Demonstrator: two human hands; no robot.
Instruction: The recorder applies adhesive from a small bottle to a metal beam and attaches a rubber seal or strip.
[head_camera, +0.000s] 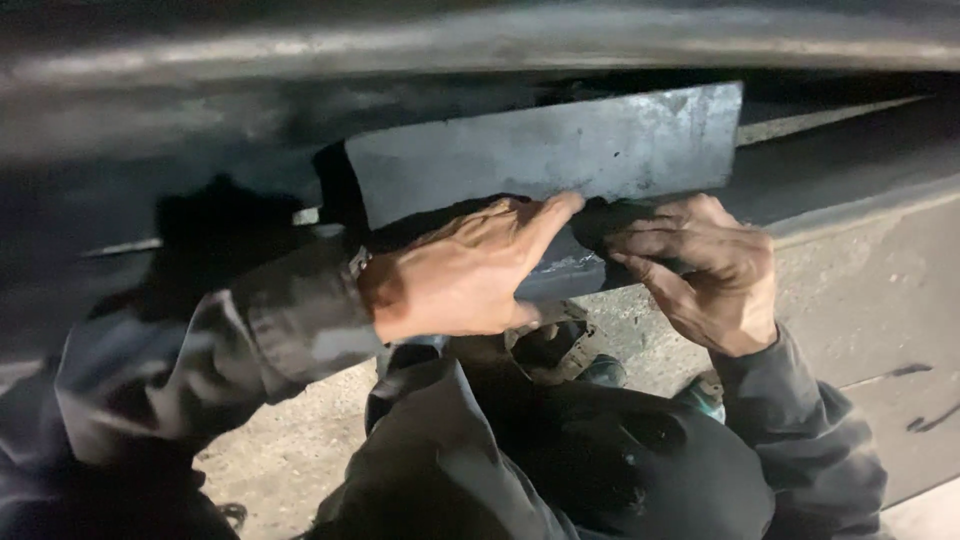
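A bare grey metal plate (560, 145) sits against the lower edge of a dark vehicle body (200, 110). My left hand (465, 270) lies flat against the plate's lower bent edge, fingers stretched toward the right. My right hand (705, 270) curls its fingers around a dark piece (610, 218) at the plate's bottom right corner. Both hands are dirty, and both sleeves are dark grey.
Below the hands lies a concrete floor (870, 290) with dark marks at the right. My knees in dark trousers (560, 460) fill the lower middle. A green-tipped tool (705, 398) and a sandal-like object (555, 345) rest on the floor under the hands.
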